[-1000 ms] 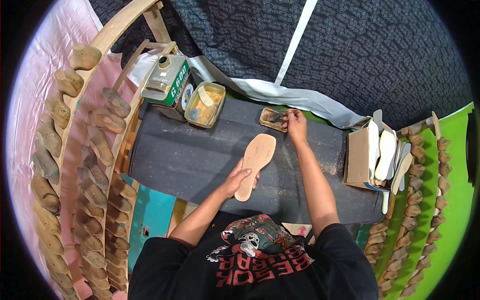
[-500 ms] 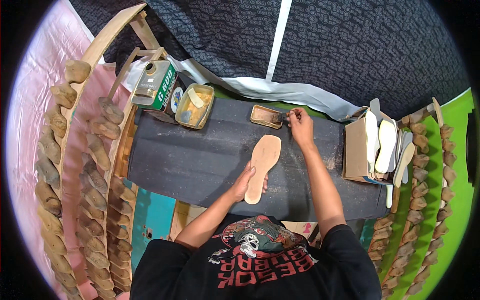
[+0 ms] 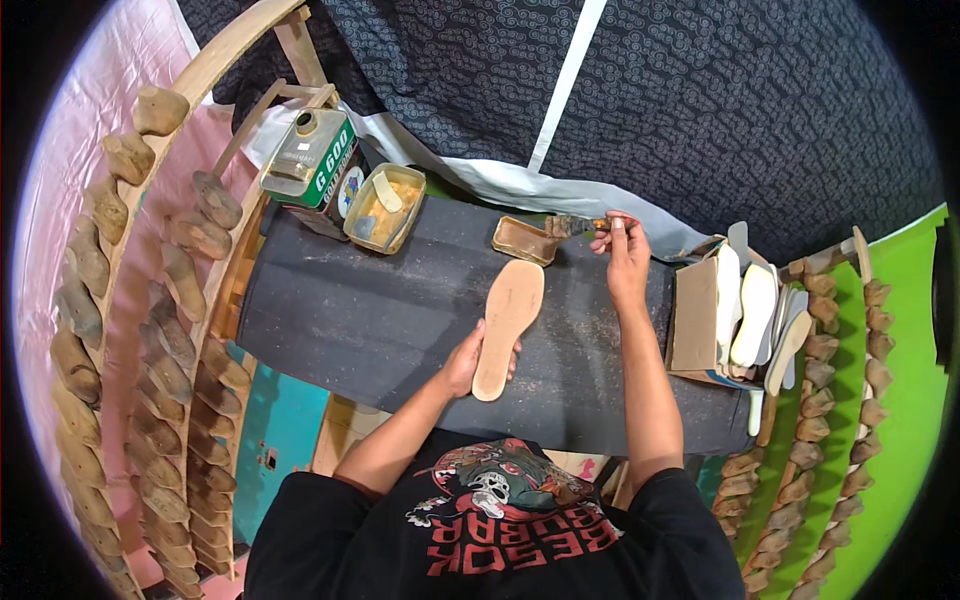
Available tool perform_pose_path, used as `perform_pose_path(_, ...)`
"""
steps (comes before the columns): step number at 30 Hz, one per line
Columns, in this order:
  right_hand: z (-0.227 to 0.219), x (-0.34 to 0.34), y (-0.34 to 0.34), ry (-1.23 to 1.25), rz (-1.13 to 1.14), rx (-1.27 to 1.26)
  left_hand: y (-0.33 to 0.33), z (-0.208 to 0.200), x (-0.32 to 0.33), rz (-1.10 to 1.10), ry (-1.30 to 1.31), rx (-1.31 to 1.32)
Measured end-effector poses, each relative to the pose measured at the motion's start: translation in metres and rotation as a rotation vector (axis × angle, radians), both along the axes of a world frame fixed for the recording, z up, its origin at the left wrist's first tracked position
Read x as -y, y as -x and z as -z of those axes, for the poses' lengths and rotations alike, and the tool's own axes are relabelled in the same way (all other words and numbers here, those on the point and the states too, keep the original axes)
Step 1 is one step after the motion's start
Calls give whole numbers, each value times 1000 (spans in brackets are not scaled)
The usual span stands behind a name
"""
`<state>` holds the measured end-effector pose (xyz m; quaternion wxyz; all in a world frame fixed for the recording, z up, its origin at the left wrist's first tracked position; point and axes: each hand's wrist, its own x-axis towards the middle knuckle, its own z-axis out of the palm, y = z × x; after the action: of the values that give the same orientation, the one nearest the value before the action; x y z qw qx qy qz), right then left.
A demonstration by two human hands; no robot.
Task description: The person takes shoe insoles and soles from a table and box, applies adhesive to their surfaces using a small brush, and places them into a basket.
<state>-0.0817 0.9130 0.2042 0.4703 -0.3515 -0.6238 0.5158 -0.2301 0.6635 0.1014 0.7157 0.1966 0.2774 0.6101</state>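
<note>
While in hand (image 3: 624, 245), brush (image 3: 575, 227) near tray (image 3: 518, 250).

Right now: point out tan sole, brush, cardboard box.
Tan sole (image 3: 509, 318), head view: middle of its upturned face.
Brush (image 3: 569, 227), head view: its dark head.
Cardboard box (image 3: 694, 320), head view: its left wall.

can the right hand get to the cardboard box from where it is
Probably yes: nothing visible stands between the right hand and the cardboard box, though the hand is holding a brush.
</note>
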Motion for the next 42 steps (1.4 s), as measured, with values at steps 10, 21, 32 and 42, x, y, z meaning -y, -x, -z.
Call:
perform_pose_path(10, -66, 38, -12, -228, -94, 181, 4, -10, -35, 36, -81, 54)
perform_pose_path(21, -85, 69, -26, -466, -112, 479, -3, -16, -44, 10, -119, 127)
perform_pose_path(32, -104, 76, -24, -552, -180, 514, -1, -17, -44, 88, -121, 154)
perform_pose_path(42, -107, 87, -15, -801, -312, 507, -5, -19, -40, 46, -122, 139)
